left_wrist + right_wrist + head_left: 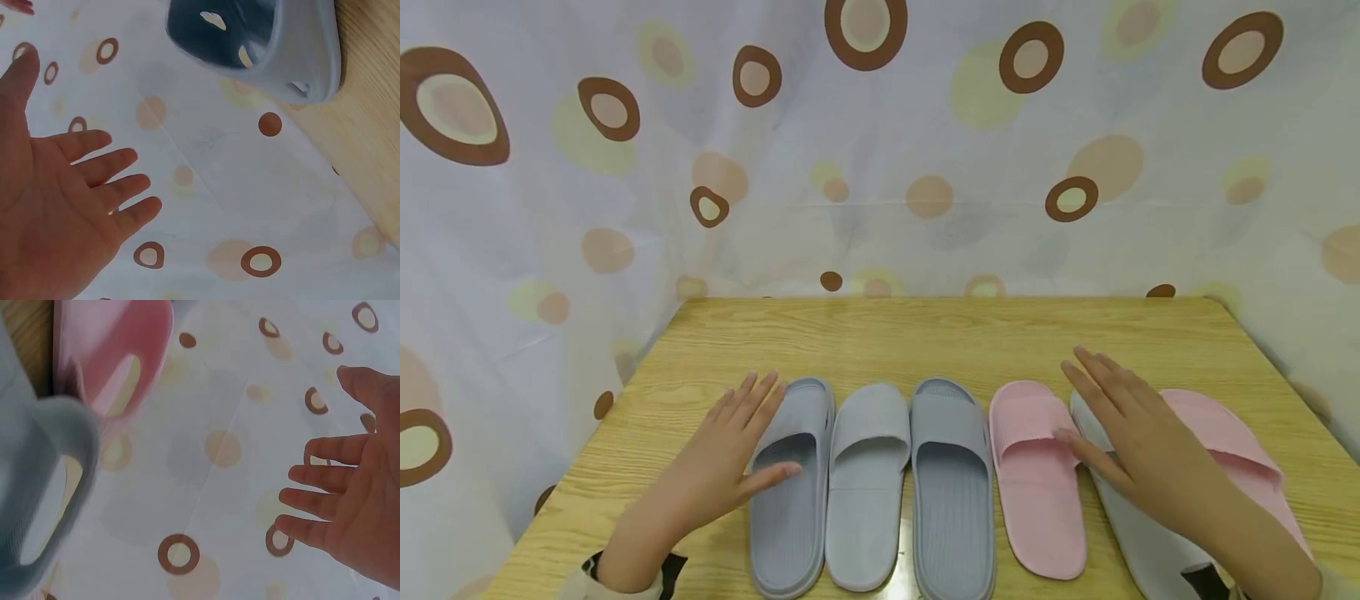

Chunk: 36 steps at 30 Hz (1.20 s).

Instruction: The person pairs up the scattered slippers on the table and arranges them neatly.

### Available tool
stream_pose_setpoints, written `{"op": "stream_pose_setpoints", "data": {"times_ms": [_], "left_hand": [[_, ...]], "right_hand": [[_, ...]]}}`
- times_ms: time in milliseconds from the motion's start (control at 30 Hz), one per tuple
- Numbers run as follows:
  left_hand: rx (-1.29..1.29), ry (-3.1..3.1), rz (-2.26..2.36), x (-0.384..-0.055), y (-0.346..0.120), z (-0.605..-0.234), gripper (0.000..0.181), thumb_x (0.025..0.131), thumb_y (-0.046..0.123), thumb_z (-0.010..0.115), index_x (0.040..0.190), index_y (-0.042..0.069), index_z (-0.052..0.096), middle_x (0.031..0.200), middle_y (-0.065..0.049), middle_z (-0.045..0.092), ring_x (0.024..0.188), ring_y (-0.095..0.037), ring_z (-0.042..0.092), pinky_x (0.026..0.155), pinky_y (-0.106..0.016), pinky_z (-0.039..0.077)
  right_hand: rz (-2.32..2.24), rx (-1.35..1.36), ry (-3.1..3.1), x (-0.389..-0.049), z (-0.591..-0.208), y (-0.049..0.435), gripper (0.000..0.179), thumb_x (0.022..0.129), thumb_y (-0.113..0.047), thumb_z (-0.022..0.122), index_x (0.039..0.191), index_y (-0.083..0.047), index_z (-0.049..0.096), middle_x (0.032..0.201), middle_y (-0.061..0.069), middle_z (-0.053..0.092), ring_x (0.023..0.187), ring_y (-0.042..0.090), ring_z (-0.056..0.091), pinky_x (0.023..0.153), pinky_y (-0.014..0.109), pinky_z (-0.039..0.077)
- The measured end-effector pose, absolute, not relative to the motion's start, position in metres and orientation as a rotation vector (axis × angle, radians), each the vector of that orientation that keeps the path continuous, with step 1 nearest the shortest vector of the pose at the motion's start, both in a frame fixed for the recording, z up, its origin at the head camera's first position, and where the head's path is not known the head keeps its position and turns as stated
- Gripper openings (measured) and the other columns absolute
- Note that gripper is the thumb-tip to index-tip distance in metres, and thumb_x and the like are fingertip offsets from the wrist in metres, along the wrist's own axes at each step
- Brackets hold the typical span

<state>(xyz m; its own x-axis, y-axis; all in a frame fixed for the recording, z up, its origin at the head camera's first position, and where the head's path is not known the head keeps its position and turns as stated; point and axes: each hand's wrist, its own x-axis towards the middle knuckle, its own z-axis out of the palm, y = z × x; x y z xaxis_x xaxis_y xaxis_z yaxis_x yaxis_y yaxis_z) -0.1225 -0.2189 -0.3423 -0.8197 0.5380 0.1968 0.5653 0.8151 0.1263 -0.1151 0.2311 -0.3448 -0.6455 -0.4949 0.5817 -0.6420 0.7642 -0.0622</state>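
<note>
Slippers lie side by side in a row on the wooden table. From the left come a blue-grey slipper [787, 517], a light grey slipper [867, 508], another blue-grey slipper [953, 508] and a small pink slipper [1043, 517]. A second light grey slipper [1150, 533] and a larger pink slipper [1217, 425] follow, both partly hidden by my right hand [1157, 454]. That hand appears held above them, fingers straight, holding nothing. My left hand [715, 462] is spread over the leftmost slipper's edge, thumb out. Both wrist views show the palms bare, apart from the slippers.
The wooden table [880, 333] stretches back to a white curtain [895, 242] with brown, peach and yellow circles. The same cloth hangs along the left and right sides. Dark bands show at both cuffs.
</note>
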Motion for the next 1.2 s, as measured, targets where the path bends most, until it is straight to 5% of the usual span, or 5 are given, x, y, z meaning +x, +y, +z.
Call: {"op": "stream_pose_setpoints", "data": {"times_ms": [300,500,767,1200], "left_hand": [[-1.062,-2.935,-0.331,-0.106,-0.21,-0.349,0.089,0.082,0.058,0.065,0.143,-0.002,0.041,0.144,-0.017,0.043,0.13,-0.036,0.044,0.101,-0.053,0.039],[-1.095,-3.05,-0.331,-0.1,-0.208,-0.358,0.094,0.074,0.053,0.076,0.141,-0.004,0.043,0.144,-0.018,0.043,0.13,-0.035,0.044,0.101,-0.05,0.04],[-1.034,-3.205,-0.353,-0.094,-0.203,-0.37,0.099,0.066,0.039,0.086,0.14,-0.009,0.041,0.145,-0.028,0.037,0.131,-0.044,0.039,0.099,-0.056,0.039],[-0.999,-3.335,-0.383,-0.091,-0.199,-0.383,0.109,0.058,0.041,0.09,0.14,-0.009,0.039,0.145,-0.03,0.033,0.13,-0.049,0.036,0.099,-0.058,0.039]], "right_hand": [[0.36,1.083,-2.358,-0.104,-0.364,0.182,0.067,0.101,-0.052,0.034,0.139,0.002,0.047,0.148,0.015,0.041,0.133,0.032,0.039,0.116,0.023,0.006],[0.315,1.256,-2.36,-0.095,-0.377,0.166,0.066,0.098,-0.052,0.044,0.136,0.002,0.048,0.143,0.017,0.046,0.125,0.033,0.047,0.115,0.019,0.005],[0.236,1.443,-2.672,-0.084,-0.393,0.155,0.069,0.094,-0.054,0.05,0.137,0.001,0.049,0.141,0.018,0.047,0.125,0.034,0.049,0.097,0.045,0.044],[0.058,1.521,-2.744,-0.08,-0.417,0.139,0.081,0.083,-0.064,0.058,0.13,0.003,0.055,0.133,0.02,0.054,0.119,0.034,0.054,0.094,0.039,0.048]]}}
